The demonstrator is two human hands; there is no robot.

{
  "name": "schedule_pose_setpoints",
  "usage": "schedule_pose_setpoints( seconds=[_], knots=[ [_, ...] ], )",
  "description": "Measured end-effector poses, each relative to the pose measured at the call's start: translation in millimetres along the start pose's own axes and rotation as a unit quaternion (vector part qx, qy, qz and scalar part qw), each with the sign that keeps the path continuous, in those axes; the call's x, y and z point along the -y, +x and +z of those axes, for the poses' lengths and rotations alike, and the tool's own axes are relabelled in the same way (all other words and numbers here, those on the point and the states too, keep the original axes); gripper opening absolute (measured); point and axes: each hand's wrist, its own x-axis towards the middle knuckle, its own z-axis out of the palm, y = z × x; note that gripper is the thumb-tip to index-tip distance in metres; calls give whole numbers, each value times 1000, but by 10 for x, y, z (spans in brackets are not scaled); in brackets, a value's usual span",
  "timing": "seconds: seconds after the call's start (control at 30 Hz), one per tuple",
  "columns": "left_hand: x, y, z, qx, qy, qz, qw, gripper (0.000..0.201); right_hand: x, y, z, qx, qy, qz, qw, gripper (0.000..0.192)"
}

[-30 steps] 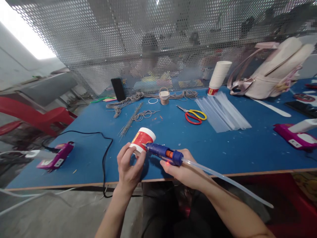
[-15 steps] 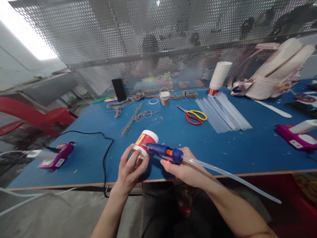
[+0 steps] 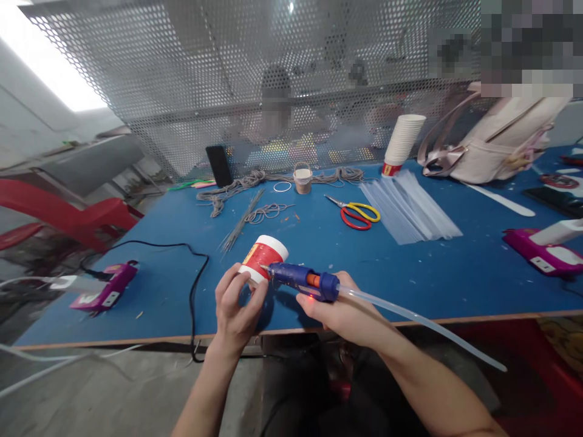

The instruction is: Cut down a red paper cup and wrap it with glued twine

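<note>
A red and white paper cup (image 3: pixel 268 249) lies tilted in the fingers of my left hand (image 3: pixel 239 303), which is closed around its lower end. My right hand (image 3: pixel 339 309) grips a blue hot glue gun (image 3: pixel 296 277) with a small red light lit on it. The gun's nozzle points left and is at the red side of the cup; whether it touches the cup I cannot tell. From the back of the gun a long translucent glue stick (image 3: pixel 423 320) sticks out to the right, over my forearm.
Scissors (image 3: pixel 357 215), clear plastic strips (image 3: pixel 410 209), stacked paper cups (image 3: pixel 404 142) and a bag (image 3: pixel 492 142) lie to the right. Grey cord (image 3: pixel 248 180), thin wires (image 3: pixel 241 224) and a small cord-wrapped bucket (image 3: pixel 303 180) are behind. Purple power strips (image 3: pixel 109 291) flank me; a black cable (image 3: pixel 194 297) crosses the table's left.
My left hand has shifted slightly left and turned the cup, so its yellow label has moved farther to the left. The glue gun has stayed nearly in place.
</note>
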Motion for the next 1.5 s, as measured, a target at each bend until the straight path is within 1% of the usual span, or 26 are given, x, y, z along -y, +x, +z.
schedule_pose_setpoints(
  seconds=[0.17,0.3,0.37,0.53,0.6,0.73,0.83,0.93,1.03,1.2,1.33,1.5],
  knots=[
    [-23,43,-1,-21,42,-26,999,52,-9,-31,-31,5,-2,26,1000,27],
    [-41,58,5,-19,46,-50,997,61,26,-40,-54,20,-2,45,999,25],
    [-55,66,12,-15,48,-53,997,62,37,-31,-43,13,-3,33,999,26],
    [-103,89,15,-8,54,-59,997,58,10,0,9,3,2,-4,1000,28],
    [-120,98,8,-5,48,-80,996,58,-20,2,19,1,-3,-9,1000,28],
    [-146,136,0,-24,50,-115,992,57,-76,-9,20,-1,-2,-1,1000,29],
    [-167,168,12,-31,57,-129,990,55,-72,-15,17,-5,8,7,1000,28],
    [-190,173,34,-35,64,-149,986,54,-48,-9,27,-5,11,-8,1000,29],
    [-208,149,56,-38,47,-178,982,54,-58,2,51,-16,15,-23,999,30],
    [-221,116,80,-50,13,-236,970,55,-120,-2,64,-21,11,-9,1000,29],
    [-235,128,95,-64,0,-247,967,55,-115,-7,60,-21,9,-12,1000,30],
    [-258,134,98,-53,1,-242,969,53,-90,2,90,-17,30,-45,998,30]
  ],
)
